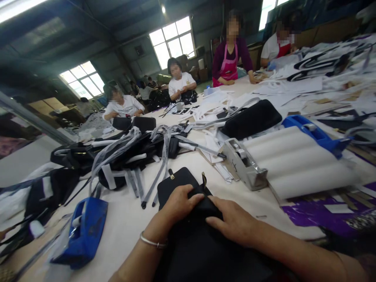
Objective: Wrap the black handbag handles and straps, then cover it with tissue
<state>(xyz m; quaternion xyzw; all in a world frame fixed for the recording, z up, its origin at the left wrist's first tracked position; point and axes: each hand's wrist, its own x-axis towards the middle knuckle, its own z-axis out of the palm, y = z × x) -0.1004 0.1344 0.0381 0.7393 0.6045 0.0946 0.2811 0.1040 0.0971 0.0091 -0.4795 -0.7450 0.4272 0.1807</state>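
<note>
A black bag (188, 250) with gold-coloured metal fittings lies in front of me at the table's near edge. Its far part is a rounded flap (176, 180) with a small gold clasp. My left hand (182, 201) wears a silver bangle at the wrist and presses thumb and fingers onto the bag's black material. From the right, my right hand (230, 219) grips the same bag, thumb and fingers closed on its edge. Between the two hands a short black strap (203, 181) with a gold end stands up. The fingers' undersides are hidden.
Blue tape dispensers stand at left (85, 231) and right (315, 133). A grey tape dispenser (243, 164) sits beside rolled white foam sheets (296, 160). Black bags with clear wrapped straps (138, 152) are heaped at left. Several people work across the table (126, 219).
</note>
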